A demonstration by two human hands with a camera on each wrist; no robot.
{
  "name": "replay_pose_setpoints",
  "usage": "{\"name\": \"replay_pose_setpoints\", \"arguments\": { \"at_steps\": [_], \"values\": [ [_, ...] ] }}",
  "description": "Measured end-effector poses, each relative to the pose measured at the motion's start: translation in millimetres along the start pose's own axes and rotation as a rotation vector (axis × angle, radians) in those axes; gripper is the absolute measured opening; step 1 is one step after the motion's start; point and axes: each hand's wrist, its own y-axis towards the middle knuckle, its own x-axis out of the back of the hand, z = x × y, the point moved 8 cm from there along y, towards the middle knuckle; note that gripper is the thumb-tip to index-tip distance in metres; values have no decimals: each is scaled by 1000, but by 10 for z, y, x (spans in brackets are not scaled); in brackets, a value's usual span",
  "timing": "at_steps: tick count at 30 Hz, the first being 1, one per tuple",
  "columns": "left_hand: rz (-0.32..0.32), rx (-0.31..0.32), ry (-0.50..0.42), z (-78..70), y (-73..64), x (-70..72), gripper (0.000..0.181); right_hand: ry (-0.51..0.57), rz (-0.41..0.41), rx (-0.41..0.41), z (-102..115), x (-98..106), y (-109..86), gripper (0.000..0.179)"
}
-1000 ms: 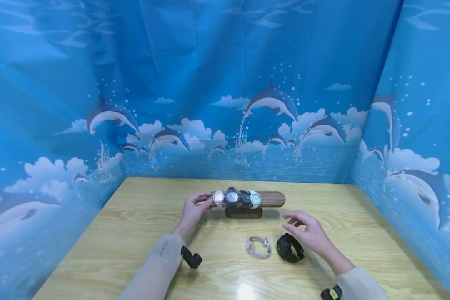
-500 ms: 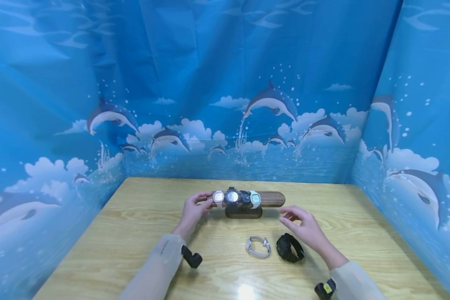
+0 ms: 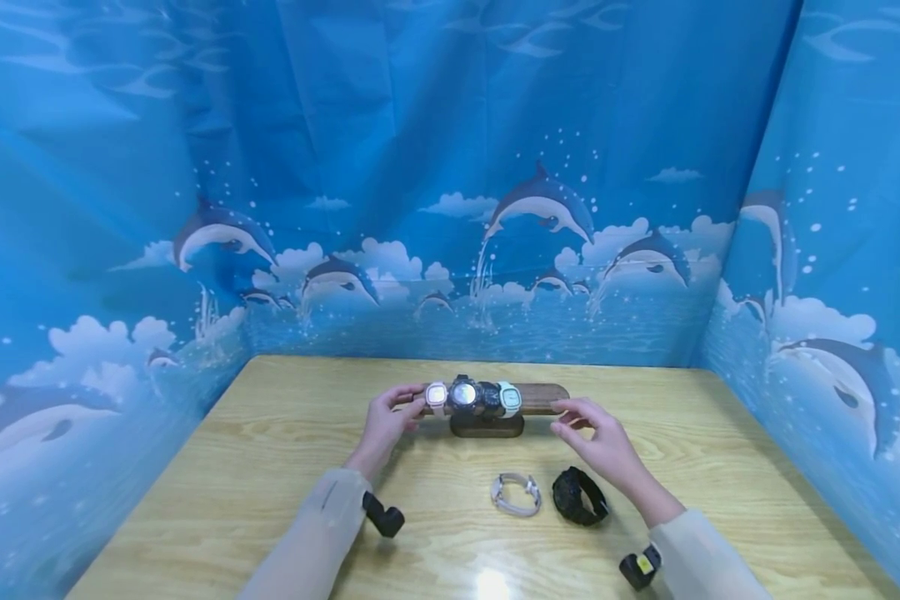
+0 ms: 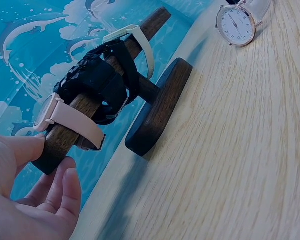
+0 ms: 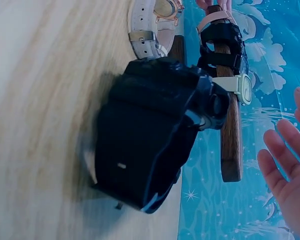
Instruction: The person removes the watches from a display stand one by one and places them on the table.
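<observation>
A dark wooden watch stand (image 3: 543, 398) stands toward the back of the table, its bar running left to right. My left hand (image 3: 382, 425) pinches the bar's left end, thumb on one side and fingers beneath. Beside that hand a pink watch (image 4: 75, 122) circles the bar. Two black watches (image 3: 463, 394) and a pale mint watch (image 3: 510, 399) follow to the right. My right hand (image 3: 603, 442) hovers near the bar's bare right end, fingers loosely bent and holding nothing; a gap shows between them in the right wrist view.
In front of the stand lies a white-strapped watch (image 3: 517, 494) with a round white dial (image 4: 236, 25). A bulky black watch (image 3: 573, 497) rests on its side to the right, below my right forearm. Dolphin-printed curtains (image 3: 450, 208) enclose the table's back and sides.
My right hand has moved left and slightly away from me, from above the loose black watch to the bar's right end. The left hand stays on the stand.
</observation>
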Motion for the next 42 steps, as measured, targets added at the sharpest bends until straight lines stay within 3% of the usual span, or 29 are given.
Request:
{"name": "replay_pose_setpoints", "arguments": {
  "at_steps": [20,32,42],
  "values": [
    [-5,-6,5,4,3,-5,25,0,18,37,61,-88,208,39],
    [-8,-2,3,0,0,0,25,-17,104,-6,46,-187,376,47],
    [-1,-11,-8,7,11,-3,26,-41,154,28,12,-308,461,53]
  ]
}}
